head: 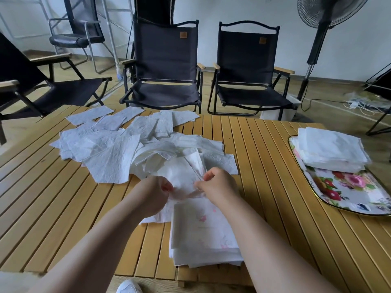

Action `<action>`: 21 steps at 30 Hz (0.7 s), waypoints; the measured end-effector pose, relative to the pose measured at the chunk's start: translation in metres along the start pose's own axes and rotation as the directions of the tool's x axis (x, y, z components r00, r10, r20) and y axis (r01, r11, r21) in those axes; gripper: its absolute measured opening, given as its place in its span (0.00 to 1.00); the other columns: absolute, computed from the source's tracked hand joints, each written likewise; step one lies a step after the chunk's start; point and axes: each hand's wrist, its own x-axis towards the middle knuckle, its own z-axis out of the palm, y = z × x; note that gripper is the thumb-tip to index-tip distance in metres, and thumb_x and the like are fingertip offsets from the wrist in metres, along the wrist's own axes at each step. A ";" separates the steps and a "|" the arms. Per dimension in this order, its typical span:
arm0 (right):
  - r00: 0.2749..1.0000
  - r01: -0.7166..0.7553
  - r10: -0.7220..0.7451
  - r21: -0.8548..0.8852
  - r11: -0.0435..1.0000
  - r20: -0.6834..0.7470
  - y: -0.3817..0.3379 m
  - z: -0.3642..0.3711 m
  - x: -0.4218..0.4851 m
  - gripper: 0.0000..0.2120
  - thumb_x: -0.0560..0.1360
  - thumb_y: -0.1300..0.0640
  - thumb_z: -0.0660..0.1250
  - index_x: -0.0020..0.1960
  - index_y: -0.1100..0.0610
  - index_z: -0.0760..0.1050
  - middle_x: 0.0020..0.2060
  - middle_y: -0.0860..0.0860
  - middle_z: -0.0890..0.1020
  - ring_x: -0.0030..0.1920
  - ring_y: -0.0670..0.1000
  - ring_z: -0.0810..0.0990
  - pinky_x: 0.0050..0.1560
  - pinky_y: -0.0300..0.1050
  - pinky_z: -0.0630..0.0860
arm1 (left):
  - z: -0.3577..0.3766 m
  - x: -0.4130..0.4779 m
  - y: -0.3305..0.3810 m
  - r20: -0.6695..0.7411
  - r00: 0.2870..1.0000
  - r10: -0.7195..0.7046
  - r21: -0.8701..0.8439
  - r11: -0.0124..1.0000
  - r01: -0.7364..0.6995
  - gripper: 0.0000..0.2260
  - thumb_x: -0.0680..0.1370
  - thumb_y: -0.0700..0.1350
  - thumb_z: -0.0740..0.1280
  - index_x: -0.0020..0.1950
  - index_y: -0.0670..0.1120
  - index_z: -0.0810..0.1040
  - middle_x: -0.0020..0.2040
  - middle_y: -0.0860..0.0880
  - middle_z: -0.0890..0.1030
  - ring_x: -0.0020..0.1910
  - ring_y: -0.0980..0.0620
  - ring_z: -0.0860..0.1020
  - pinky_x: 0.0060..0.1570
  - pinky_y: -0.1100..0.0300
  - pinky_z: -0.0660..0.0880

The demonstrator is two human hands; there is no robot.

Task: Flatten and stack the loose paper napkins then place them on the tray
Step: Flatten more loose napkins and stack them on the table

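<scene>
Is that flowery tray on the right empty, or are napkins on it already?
Partly filled: a stack of napkins sits on the far end of the tray, while its near end shows the bare flower pattern.

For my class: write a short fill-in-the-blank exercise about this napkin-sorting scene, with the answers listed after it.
1. The left hand and right hand both pinch one thin ____.
2. The floral tray lies on the table's ____ side.
3. On the tray sits a flattened ____ of napkins.
Answers: napkin; right; stack.
</scene>
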 end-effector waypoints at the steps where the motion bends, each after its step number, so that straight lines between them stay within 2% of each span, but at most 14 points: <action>1: 1.000 0.011 -0.011 0.008 1.000 -0.009 -0.001 0.001 0.001 0.11 0.71 0.51 0.77 0.46 0.50 0.76 0.43 0.48 0.81 0.45 0.52 0.82 0.29 0.40 0.73 | 0.000 -0.001 0.000 -0.007 1.000 0.004 0.003 1.000 -0.004 0.15 0.81 0.38 0.61 0.62 0.51 0.81 0.58 0.50 0.82 0.32 0.59 0.70 0.27 0.72 0.63; 4: 0.998 0.051 -0.050 0.015 0.999 -0.027 -0.004 0.004 0.004 0.10 0.71 0.56 0.76 0.46 0.50 0.76 0.42 0.46 0.81 0.46 0.52 0.82 0.41 0.45 0.80 | 0.001 -0.003 0.001 -0.022 0.999 0.030 0.026 0.999 -0.029 0.15 0.81 0.39 0.61 0.63 0.50 0.81 0.60 0.50 0.82 0.30 0.60 0.67 0.26 0.73 0.63; 7: 0.996 0.080 -0.080 0.006 0.997 -0.037 -0.007 0.004 0.005 0.10 0.72 0.56 0.74 0.47 0.49 0.74 0.42 0.45 0.80 0.46 0.51 0.81 0.46 0.46 0.80 | 0.001 -0.004 0.000 -0.026 0.999 0.043 0.031 0.999 -0.042 0.14 0.81 0.40 0.62 0.64 0.50 0.80 0.61 0.50 0.81 0.37 0.58 0.73 0.33 0.71 0.66; 9: 0.998 0.060 -0.060 0.025 0.998 -0.004 -0.006 0.004 0.005 0.10 0.72 0.55 0.74 0.48 0.49 0.74 0.42 0.44 0.78 0.47 0.51 0.81 0.45 0.46 0.80 | 0.002 -0.004 -0.001 -0.029 0.999 0.041 0.027 0.999 -0.041 0.14 0.81 0.40 0.62 0.63 0.50 0.80 0.60 0.50 0.82 0.41 0.55 0.77 0.35 0.70 0.68; 13: 0.998 0.042 -0.045 0.059 0.997 0.053 -0.001 0.006 0.003 0.10 0.71 0.52 0.75 0.47 0.48 0.74 0.47 0.48 0.82 0.48 0.53 0.83 0.45 0.51 0.84 | 0.005 -0.004 0.001 -0.048 0.998 0.036 0.045 0.998 -0.034 0.14 0.81 0.41 0.62 0.64 0.50 0.80 0.60 0.50 0.81 0.34 0.59 0.73 0.28 0.71 0.64; 15: 0.997 0.059 -0.061 0.051 0.997 0.041 -0.002 0.003 0.002 0.12 0.72 0.53 0.74 0.52 0.49 0.74 0.48 0.47 0.80 0.48 0.52 0.82 0.37 0.47 0.81 | 0.006 -0.004 0.002 -0.063 0.997 0.034 0.066 0.997 -0.030 0.14 0.81 0.41 0.61 0.64 0.50 0.80 0.59 0.50 0.81 0.32 0.59 0.71 0.27 0.71 0.63; 17: 0.996 0.084 -0.084 0.024 0.996 0.016 -0.003 -0.001 0.001 0.16 0.73 0.55 0.72 0.58 0.48 0.72 0.47 0.46 0.77 0.46 0.51 0.79 0.32 0.41 0.74 | 0.007 -0.005 0.003 -0.070 0.997 0.032 0.079 0.997 -0.026 0.14 0.82 0.41 0.60 0.64 0.50 0.80 0.59 0.50 0.81 0.30 0.59 0.69 0.25 0.71 0.63; 19: 0.995 0.101 -0.100 0.022 0.995 -0.018 -0.003 -0.002 0.002 0.18 0.74 0.57 0.71 0.61 0.49 0.71 0.46 0.46 0.77 0.45 0.51 0.78 0.33 0.40 0.72 | 0.006 -0.005 0.003 -0.068 0.997 0.038 0.088 0.996 -0.032 0.14 0.81 0.41 0.61 0.64 0.50 0.80 0.59 0.50 0.82 0.31 0.59 0.70 0.27 0.72 0.64; 21: 0.994 0.102 -0.101 0.029 0.994 -0.032 -0.004 -0.001 0.002 0.19 0.74 0.59 0.70 0.63 0.49 0.71 0.47 0.46 0.77 0.46 0.51 0.78 0.33 0.40 0.71 | 0.006 -0.005 0.003 -0.068 0.996 0.052 0.099 0.994 -0.045 0.15 0.81 0.41 0.61 0.64 0.50 0.80 0.60 0.50 0.82 0.41 0.56 0.76 0.37 0.68 0.69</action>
